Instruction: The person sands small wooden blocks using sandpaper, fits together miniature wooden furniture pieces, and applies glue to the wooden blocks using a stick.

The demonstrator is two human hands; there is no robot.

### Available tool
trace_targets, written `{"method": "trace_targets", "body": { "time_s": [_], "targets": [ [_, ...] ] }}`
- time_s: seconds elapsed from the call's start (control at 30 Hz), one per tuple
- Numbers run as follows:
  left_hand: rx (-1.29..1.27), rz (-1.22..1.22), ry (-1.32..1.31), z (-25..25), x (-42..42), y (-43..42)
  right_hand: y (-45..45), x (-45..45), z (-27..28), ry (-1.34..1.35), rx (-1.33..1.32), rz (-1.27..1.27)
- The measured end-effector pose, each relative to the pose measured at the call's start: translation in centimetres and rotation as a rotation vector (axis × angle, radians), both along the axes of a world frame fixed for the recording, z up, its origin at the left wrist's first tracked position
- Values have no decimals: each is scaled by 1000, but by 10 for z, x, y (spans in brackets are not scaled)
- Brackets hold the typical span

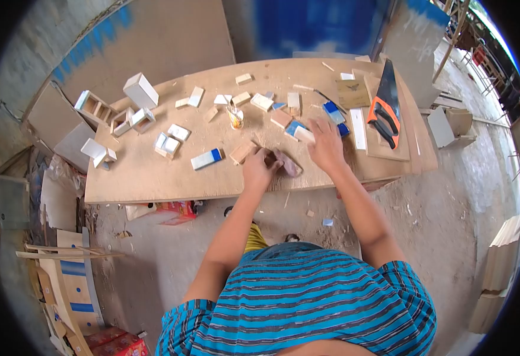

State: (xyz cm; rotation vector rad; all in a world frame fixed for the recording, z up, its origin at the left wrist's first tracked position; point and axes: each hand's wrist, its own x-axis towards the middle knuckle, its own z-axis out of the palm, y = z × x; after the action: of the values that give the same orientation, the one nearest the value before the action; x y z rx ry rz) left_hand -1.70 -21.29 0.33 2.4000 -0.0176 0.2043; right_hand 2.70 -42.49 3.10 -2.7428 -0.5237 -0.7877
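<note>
Some dark printing, a winged emblem with lettering too small to read, marks a tan sheet [353,94] beside the orange-and-black-handled handsaw [385,98] on the bench [159,184]. The left hand [261,169] curls its fingers near the front edge, between a bare-wood block [241,153] and a crumpled mauve cloth [290,165]; whether they pinch either, I cannot tell. The right hand [326,144] has its fingers extended, slightly apart, over a white-ended block [303,135]; any grip is unclear. 1 blue-tipped block [206,159] lies farther left.
</note>
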Motion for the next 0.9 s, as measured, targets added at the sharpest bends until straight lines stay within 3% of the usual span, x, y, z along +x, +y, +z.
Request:
{"method": "trace_targets", "body": {
  "time_s": [0.13,0.2,0.3,0.43,0.57,0.67,0.77,0.83,0.9],
  "targets": [
    [-519,-388,-6,2,2,9,12,-17,6,716,484,450],
    [-560,-468,-16,24,-8,12,11,-23,3,1149,763,646],
    [-543,-510,-87,39,-17,17,13,-35,13,1417,1178,781],
    [-585,-433,-173,42,-30,21,14,-42,18,1326,1050,605],
    [-660,-382,-230,43,-34,23,19,-57,27,1291,1275,636],
    [-1038,-386,-144,50,-44,14,27,-69,21,1227,1439,624],
    [-1151,-284,18,42,-51,13,31,-80,17,1127,1377,549],
    [-946,-242,142,40,-57,18,26,-83,10,1136,1202,504],
    [-806,-238,211,36,-62,23,21,-89,13,1233,1241,483]
  ]
}}
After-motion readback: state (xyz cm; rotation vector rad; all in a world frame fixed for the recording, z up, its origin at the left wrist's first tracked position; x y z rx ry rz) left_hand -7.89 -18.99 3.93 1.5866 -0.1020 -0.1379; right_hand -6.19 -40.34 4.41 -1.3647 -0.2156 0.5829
